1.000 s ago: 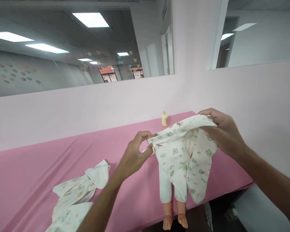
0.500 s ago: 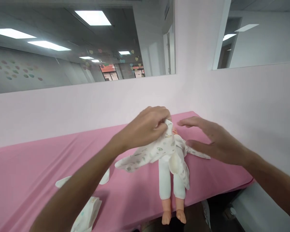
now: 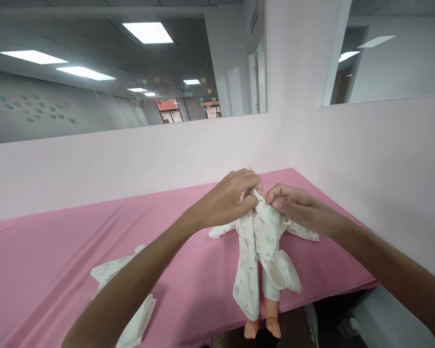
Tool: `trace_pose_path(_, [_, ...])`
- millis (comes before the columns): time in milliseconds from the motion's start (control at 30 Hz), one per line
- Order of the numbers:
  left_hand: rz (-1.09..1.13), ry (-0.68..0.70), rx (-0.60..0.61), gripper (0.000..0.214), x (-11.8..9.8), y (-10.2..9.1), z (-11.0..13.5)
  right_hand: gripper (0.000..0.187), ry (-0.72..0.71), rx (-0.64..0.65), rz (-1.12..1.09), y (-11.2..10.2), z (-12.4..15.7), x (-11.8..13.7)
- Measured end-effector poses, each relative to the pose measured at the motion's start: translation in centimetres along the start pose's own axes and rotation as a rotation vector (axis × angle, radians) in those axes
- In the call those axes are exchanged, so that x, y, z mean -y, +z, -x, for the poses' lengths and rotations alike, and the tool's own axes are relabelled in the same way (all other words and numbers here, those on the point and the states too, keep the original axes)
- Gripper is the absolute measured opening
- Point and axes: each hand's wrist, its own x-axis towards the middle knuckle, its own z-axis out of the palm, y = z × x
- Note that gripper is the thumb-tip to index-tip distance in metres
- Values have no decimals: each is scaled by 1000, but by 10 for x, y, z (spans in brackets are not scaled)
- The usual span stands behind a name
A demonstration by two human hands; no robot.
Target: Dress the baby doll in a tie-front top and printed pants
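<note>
The left hand [image 3: 226, 200] is closed, with fingers curled and thumb pressed in. It pinches the top edge of a baby romper [image 3: 261, 241] on the left side of the neck opening. The right hand [image 3: 297, 205] is closed in the same way, its fingertips gathered on the romper's top edge just to the right. The knuckles of the two hands nearly meet over the collar; whether they actually touch cannot be told.

The romper is white with a small green and pink print. It lies draped over a doll [image 3: 261, 324] that rests on its back on the pink worktop [image 3: 76, 251]. The long axis of both doll and romper runs from the far wall [image 3: 366, 159] towards the person, with the neck end away and the legs near. The romper's sleeves spread flat to the left and right. Its two front panels hang down along the body, and the left one reaches almost to the doll's ankles.

The doll's head is hidden behind the hands. Its bare feet stick out past the near edge of the worktop and point towards the person.

The doll lies near the right end of the worktop, close to the corner of the wall. A second white garment [image 3: 107, 271] lies crumpled on the worktop well to the left, partly under the left forearm.
</note>
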Motion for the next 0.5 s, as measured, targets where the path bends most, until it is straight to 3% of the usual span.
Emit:
trace_pose_path(100, [13,11,-28,13,-4,5,-1,29,159,-9,-144,1,-2,-6])
trace_pose_path(200, [4,65,-64,12,-9,16,-4,25,273,56,-81,2,-3,-10])
trace_pose_path(367, [27,97,-99,14,-10,33,-11,18,233,148,25,4,-4,-12])
trace_pose_path(500, [68,124,-37,16,-6,39,-15,16,272,58,97,5,-8,-17])
